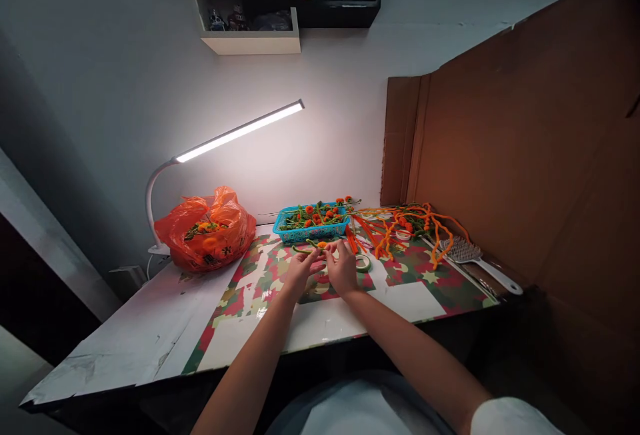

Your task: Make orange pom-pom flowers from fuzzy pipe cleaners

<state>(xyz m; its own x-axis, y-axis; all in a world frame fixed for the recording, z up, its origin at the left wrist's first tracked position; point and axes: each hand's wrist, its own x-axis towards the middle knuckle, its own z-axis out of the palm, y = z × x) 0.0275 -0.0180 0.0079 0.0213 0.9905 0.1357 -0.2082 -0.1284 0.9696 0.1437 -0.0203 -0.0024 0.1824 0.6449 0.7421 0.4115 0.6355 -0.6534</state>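
Above the middle of the table, my left hand [301, 271] pinches a fuzzy green stem [300, 250] that looks like pipe cleaner. At the stem's right end is a small orange flower head [323, 245]. My right hand [343, 268] closes its fingertips on this same flower, close to the left fingertips. The exact grip is partly hidden by the fingers. Just right of my right hand, a roll of green tape [363, 262] lies flat. Behind both hands stands a blue basket [313, 232] filled with orange flowers on green stems.
An orange plastic bag [215, 248] with more flowers sits at left, under a lit lamp [240, 132]. Orange fuzzy strands [387, 238] spread at right, near a wire-bristled brush [465, 252]. A cardboard sheet [500, 135] walls the right side. Shelves [250, 45] hang above.
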